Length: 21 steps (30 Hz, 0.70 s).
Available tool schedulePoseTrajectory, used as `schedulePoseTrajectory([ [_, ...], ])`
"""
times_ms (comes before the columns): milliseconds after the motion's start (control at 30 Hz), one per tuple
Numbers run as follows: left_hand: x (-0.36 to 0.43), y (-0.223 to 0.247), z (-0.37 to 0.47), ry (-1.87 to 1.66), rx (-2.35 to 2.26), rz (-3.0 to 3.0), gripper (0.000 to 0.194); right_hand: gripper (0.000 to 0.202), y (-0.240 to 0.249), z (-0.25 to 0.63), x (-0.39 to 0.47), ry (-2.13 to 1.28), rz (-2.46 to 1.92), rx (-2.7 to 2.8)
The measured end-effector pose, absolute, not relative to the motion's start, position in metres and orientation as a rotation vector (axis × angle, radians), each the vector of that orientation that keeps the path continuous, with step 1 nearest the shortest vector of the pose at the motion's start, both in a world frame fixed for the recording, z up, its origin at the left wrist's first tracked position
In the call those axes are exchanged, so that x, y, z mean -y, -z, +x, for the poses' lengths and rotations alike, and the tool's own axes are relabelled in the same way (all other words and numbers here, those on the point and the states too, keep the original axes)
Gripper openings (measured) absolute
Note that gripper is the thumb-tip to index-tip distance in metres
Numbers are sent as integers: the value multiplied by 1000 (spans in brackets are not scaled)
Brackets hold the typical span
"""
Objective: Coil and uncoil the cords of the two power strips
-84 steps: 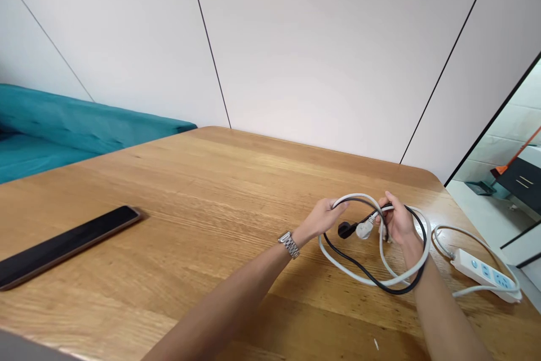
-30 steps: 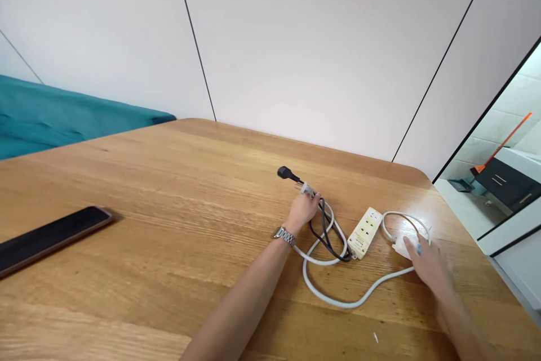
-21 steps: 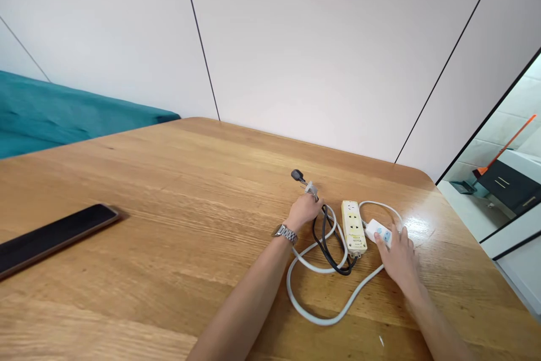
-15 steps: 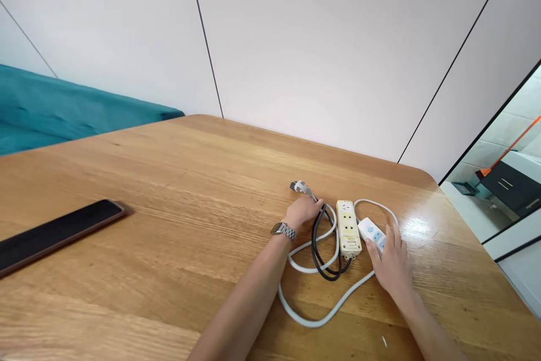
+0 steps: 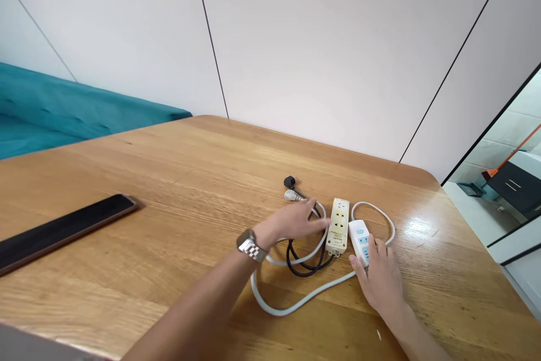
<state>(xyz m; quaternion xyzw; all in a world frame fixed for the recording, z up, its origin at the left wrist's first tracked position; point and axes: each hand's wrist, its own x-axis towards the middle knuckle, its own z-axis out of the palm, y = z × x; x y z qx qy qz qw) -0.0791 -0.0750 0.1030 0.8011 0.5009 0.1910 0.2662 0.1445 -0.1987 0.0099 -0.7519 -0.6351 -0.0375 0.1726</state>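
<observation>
A yellowed power strip (image 5: pixel 338 226) and a smaller white power strip (image 5: pixel 359 240) with blue sockets lie side by side on the wooden table. My left hand (image 5: pixel 296 220), wearing a watch, is over the cables with fingers apart, its thumb near the yellowed strip's left edge. My right hand (image 5: pixel 379 273) has its thumb and fingers around the lower end of the white strip. A black plug (image 5: pixel 289 182) and a white plug (image 5: pixel 291 195) rest beyond my left hand. The black cable (image 5: pixel 301 272) and the white cable (image 5: pixel 281 312) loop nearer to me.
A dark phone-like slab (image 5: pixel 67 231) lies on the table (image 5: pixel 177 181) at the left. Behind stand a teal sofa (image 5: pixel 84 105) and a pale wall. At the right, an opening shows an orange broom (image 5: pixel 490 173) and a dark cabinet.
My left hand has let go of the cables by the plugs and spread its fingers. Both plugs now lie apart. The white strip has turned more upright beside the yellowed one, with my right hand still on it.
</observation>
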Motion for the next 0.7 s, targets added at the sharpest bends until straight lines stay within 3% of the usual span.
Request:
schedulePoseTrajectory([
  [100, 108, -98, -49, -318, -1358, 2414, 97, 61, -7, 138, 204, -30, -1942, 1835],
  [167, 122, -87, -30, -294, -1264, 2572, 102, 59, -5, 138, 207, -135, -1751, 1878],
  [300, 134, -60, -9, -91, -1048, 2741, 84, 46, -5, 147, 205, -400, -1453, 1926],
  [433, 135, -50, -12, -168, -1153, 2837, 52, 38, -7, 157, 196, -467, -1302, 1771],
  [567, 119, -49, -30, -203, -1168, 2913, 45, 32, -9, 165, 188, -315, -1295, 1583],
  [700, 76, -47, -63, -231, -1193, 2938, 41, 40, -8, 170, 184, -350, -1342, 1589],
])
